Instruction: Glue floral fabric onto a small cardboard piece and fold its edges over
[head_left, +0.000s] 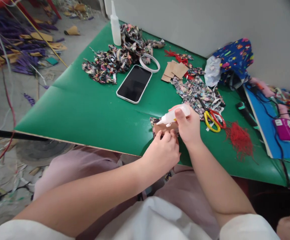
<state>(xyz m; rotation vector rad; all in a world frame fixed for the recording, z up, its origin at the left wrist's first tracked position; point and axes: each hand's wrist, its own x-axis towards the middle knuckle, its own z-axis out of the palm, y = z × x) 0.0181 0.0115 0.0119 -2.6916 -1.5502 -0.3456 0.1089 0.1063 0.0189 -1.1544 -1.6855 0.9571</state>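
The right hand (188, 125) is wrapped around a translucent squeeze bottle (173, 115), whose nozzle is tilted down to the left over a brown cardboard piece (162, 127). Whether the cardboard is touched by the tip cannot be told. The cardboard, backed by patterned fabric (152, 122), is gripped along its near edge by the bent fingers of the left hand (163, 146), at the edge of the green counter (84, 110).

Red-and-yellow-handled scissors (209, 111) are seen just right of the right hand, with red threads (239, 138) heaped farther right. Beyond that hand, patterned scraps (197, 93) and loose cardboard squares (175, 70) are spread. A smartphone (134, 84) is laid beyond the left hand, with a white tape roll (157, 66) set at its far corner; a second bottle (116, 30) is stood farther off.
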